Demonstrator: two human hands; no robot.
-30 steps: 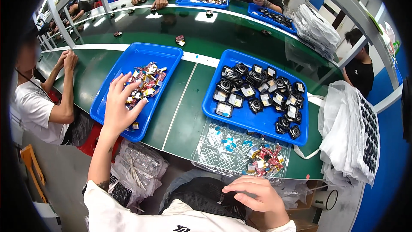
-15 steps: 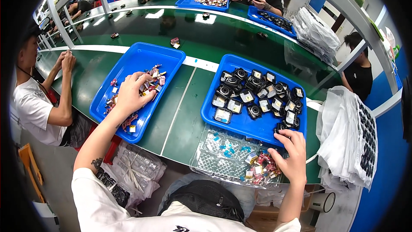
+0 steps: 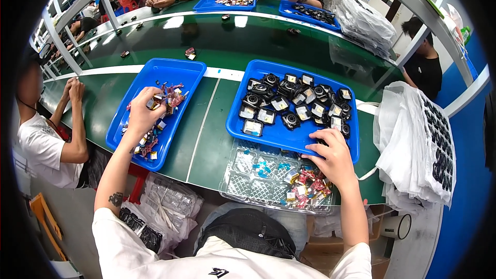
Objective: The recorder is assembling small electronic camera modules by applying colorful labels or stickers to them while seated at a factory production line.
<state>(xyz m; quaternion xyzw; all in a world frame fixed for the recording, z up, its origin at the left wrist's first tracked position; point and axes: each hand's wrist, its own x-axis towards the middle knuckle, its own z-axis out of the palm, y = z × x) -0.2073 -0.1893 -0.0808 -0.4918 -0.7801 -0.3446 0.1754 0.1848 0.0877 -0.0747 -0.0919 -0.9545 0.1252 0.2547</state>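
Observation:
My left hand (image 3: pixel 143 112) is down in the left blue tray (image 3: pixel 178 70), its thumb and fingers pinched on a small circuit board (image 3: pixel 153 104), partly hidden by the fingers. Loose red circuit boards (image 3: pixel 174 97) with silvery battery cells lie around that hand. My right hand (image 3: pixel 333 157) reaches over the near rim of the right blue tray (image 3: pixel 274 142), fingers bent and apart. I see nothing between them. Inside that tray are several black watch-like housings (image 3: pixel 290 120), many with a pale cell facing up; my hand covers a few at the near right.
A clear plastic compartment tray (image 3: pixel 245 186) holds more red boards and blue bits. White bags with black parts (image 3: pixel 413 144) stand at the right. Beyond lies a green conveyor belt (image 3: pixel 155 36) with scattered pieces. Co-workers sit at the left and across.
My left hand has gone from spread over the boards to a pinch. My right hand has slid left along the tray's near rim. The whole view has shifted a little.

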